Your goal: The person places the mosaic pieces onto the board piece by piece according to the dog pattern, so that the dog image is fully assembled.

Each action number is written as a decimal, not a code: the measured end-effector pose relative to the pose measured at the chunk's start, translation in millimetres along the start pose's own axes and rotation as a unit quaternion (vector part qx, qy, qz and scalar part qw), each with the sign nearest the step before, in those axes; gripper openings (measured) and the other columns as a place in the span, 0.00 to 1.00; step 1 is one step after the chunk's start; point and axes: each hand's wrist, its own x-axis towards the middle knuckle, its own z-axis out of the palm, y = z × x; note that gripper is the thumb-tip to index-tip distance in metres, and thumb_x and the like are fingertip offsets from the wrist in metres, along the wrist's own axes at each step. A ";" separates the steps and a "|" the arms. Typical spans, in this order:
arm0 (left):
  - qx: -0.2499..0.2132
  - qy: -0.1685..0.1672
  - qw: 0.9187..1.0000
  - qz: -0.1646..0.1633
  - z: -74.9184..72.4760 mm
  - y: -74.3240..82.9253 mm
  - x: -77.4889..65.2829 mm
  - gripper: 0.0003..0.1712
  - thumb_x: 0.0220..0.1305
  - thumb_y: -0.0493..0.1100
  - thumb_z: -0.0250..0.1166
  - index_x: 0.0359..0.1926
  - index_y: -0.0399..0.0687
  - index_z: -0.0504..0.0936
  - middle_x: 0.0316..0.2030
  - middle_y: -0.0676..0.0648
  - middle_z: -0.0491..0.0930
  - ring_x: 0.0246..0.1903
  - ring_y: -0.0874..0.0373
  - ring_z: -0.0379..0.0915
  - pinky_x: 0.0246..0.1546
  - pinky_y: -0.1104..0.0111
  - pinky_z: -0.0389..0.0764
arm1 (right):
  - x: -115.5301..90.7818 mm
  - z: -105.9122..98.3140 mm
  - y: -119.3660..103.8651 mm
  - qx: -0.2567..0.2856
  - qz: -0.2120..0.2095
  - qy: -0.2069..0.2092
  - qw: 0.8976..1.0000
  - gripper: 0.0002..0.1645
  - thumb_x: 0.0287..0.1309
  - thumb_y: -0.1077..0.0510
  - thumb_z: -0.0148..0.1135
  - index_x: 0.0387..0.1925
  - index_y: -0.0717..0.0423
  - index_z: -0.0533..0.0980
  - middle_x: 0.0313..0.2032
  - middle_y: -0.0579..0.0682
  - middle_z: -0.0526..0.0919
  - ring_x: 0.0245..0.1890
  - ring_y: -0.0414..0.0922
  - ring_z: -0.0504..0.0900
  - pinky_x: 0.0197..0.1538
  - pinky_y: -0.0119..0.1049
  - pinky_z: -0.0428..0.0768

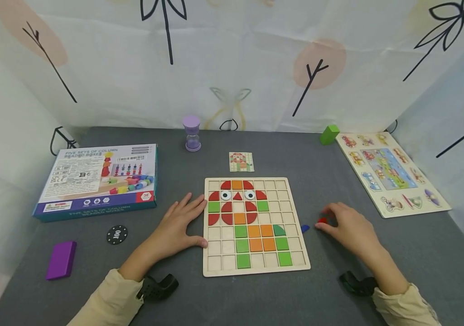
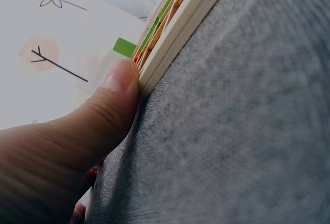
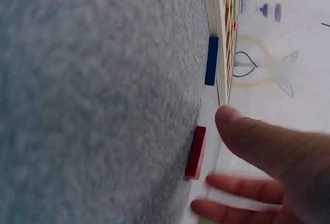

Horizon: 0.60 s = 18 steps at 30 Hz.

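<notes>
Looking down from the head view, I have my left hand (image 1: pixel 176 228) lying flat on the grey counter (image 1: pixel 175 299), its fingers straight and relaxed, holding nothing. The fingertips rest against the left edge of the wooden puzzle board (image 1: pixel 215 267), and the left wrist view shows the thumb (image 2: pixel 111 97) pressed right up to the board's side.

My right hand (image 1: pixel 350 231) sits on the counter to the right of the board, palm down with the fingers loosely spread. In the right wrist view the thumb (image 3: pixel 258 141) and the other fingers hover just beside the small red piece (image 3: pixel 196 153), apart from it, so nothing is gripped. That red piece (image 1: pixel 322 221) lies on the counter at my fingertips, and a blue piece (image 1: pixel 305 228) lies between it and the board's right edge, just beside the board.

The board carries red, orange and green tiles that form a figure with two round eyes. Beyond it lies a small pattern card (image 1: pixel 241 162), and farther back stands a purple sand timer (image 1: pixel 191 132). To the left are a toy box (image 1: pixel 97 181), a black chip (image 1: pixel 117 234) and a purple block (image 1: pixel 61 260). To the right are a green block (image 1: pixel 329 134) and a picture puzzle tray (image 1: pixel 391 174).
</notes>
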 end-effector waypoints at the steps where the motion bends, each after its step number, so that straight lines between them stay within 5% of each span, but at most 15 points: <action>1: 0.000 -0.001 1.000 0.000 0.0 -0.1 0.1 0.57 0.37 0.66 0.67 0.67 0.52 0.54 0.67 0.52 0.49 0.67 0.49 0.33 0.62 0.47 0.37 | -0.3 -0.3 -0.7 -0.004 0.023 -0.004 1.000 0.21 0.42 0.44 0.67 0.33 0.55 0.76 0.26 0.46 0.74 0.23 0.41 0.72 0.22 0.36 0.69; 6: 0.001 0.001 1.000 0.001 0.5 -0.1 0.1 0.57 0.38 0.66 0.67 0.67 0.53 0.53 0.67 0.53 0.49 0.68 0.50 0.33 0.62 0.48 0.37 | 1.6 -1.7 -6.9 -0.002 0.052 -0.028 0.998 0.19 0.43 0.45 0.66 0.31 0.54 0.75 0.22 0.45 0.73 0.20 0.39 0.68 0.20 0.33 0.64; 12: 0.000 0.007 1.000 0.003 0.3 0.4 -0.4 0.57 0.37 0.65 0.67 0.67 0.52 0.54 0.67 0.52 0.50 0.67 0.48 0.34 0.62 0.47 0.38 | 6.1 -2.7 -14.8 0.012 -0.003 -0.031 0.999 0.14 0.43 0.56 0.68 0.35 0.55 0.77 0.30 0.48 0.78 0.29 0.43 0.76 0.29 0.40 0.73; 18: -0.001 -0.002 1.000 -0.003 -0.1 0.2 -0.4 0.57 0.38 0.65 0.67 0.67 0.53 0.53 0.67 0.53 0.49 0.68 0.49 0.33 0.62 0.48 0.36 | 15.7 -0.8 -42.6 0.042 -0.074 -0.008 0.996 0.13 0.43 0.57 0.68 0.35 0.52 0.76 0.31 0.44 0.77 0.26 0.39 0.72 0.27 0.32 0.70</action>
